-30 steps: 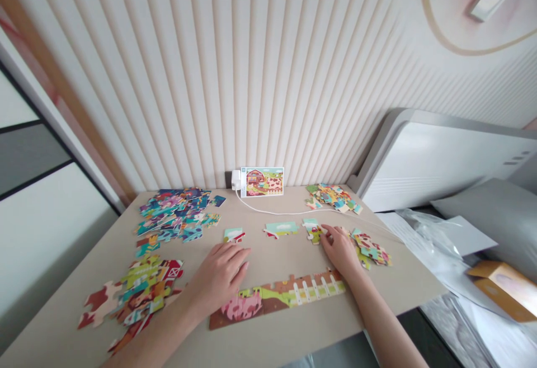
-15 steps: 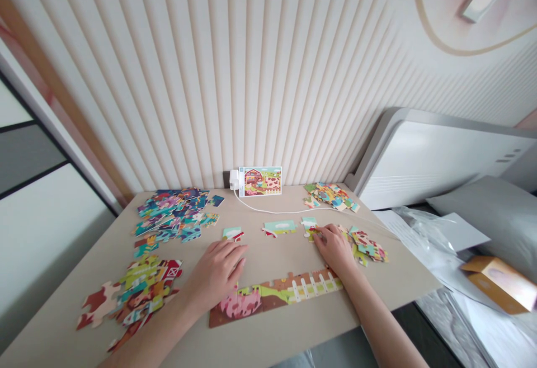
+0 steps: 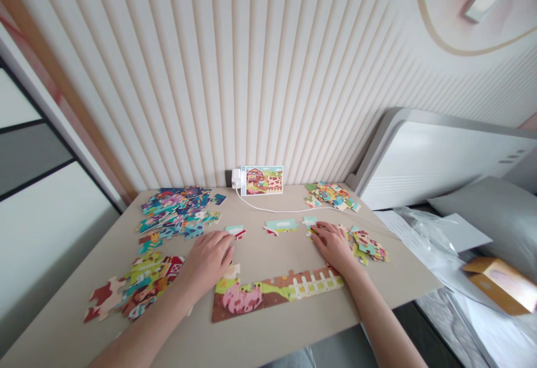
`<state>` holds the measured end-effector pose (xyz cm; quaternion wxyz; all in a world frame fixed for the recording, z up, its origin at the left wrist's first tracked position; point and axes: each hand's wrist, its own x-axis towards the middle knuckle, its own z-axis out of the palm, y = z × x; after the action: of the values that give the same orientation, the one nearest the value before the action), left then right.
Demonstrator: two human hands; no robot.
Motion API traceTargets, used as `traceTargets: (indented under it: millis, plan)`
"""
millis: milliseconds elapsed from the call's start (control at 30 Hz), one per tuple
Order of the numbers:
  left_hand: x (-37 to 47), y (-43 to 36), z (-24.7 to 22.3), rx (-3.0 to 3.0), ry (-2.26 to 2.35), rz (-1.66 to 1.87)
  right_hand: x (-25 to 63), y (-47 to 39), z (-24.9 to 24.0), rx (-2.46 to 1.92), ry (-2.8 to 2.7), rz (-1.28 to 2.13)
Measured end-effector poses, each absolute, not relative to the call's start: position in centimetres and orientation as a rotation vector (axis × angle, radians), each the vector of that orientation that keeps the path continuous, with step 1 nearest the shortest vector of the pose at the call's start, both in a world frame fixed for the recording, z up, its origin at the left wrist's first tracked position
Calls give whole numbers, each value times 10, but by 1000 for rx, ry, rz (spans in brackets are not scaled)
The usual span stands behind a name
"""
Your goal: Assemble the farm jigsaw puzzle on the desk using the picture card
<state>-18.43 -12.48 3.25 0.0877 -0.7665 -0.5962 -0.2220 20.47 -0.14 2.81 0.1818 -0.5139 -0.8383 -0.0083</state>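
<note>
My left hand [image 3: 210, 259] lies palm down above the table, fingers together and pointing toward a small sky-and-red piece [image 3: 235, 231]; whether anything is under it is hidden. My right hand [image 3: 332, 245] rests with its fingertips on a sky piece [image 3: 309, 222]. Between the hands lies a joined sky strip [image 3: 281, 226]. Nearer me, a joined bottom strip [image 3: 272, 292] shows a pink pig and a white fence, with a cream piece [image 3: 232, 271] at its upper left. Loose farm pieces [image 3: 145, 284] lie left of my left hand, and others [image 3: 369, 245] right of my right hand.
A picture card [image 3: 262, 180] leans on the wall beside a white charger [image 3: 235, 179], whose cable crosses the table [image 3: 260, 331]. Piles of purple-blue pieces [image 3: 176, 208] and orange-yellow pieces [image 3: 331, 196] lie at the back. An orange box [image 3: 501, 284] sits at the right.
My left hand has moved left and slightly back, uncovering the pig strip's left end and the cream piece. My right hand's fingers have shifted over the sky piece's lower part.
</note>
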Motion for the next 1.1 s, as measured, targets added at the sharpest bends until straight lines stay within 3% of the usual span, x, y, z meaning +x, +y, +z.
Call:
traceTargets:
  millis: [400,633,1100]
  plan:
    - [-188,-122,24,-2284,-1762,-657,209,-6,32,-1413,-2302,18]
    - [-189,-122,25,-2259,-1767,-602,248,-6,39,-1699,-1842,-259]
    - [-174,-134,46,-2254,-1678,-718,266,9,17,-1826,-1988,-190]
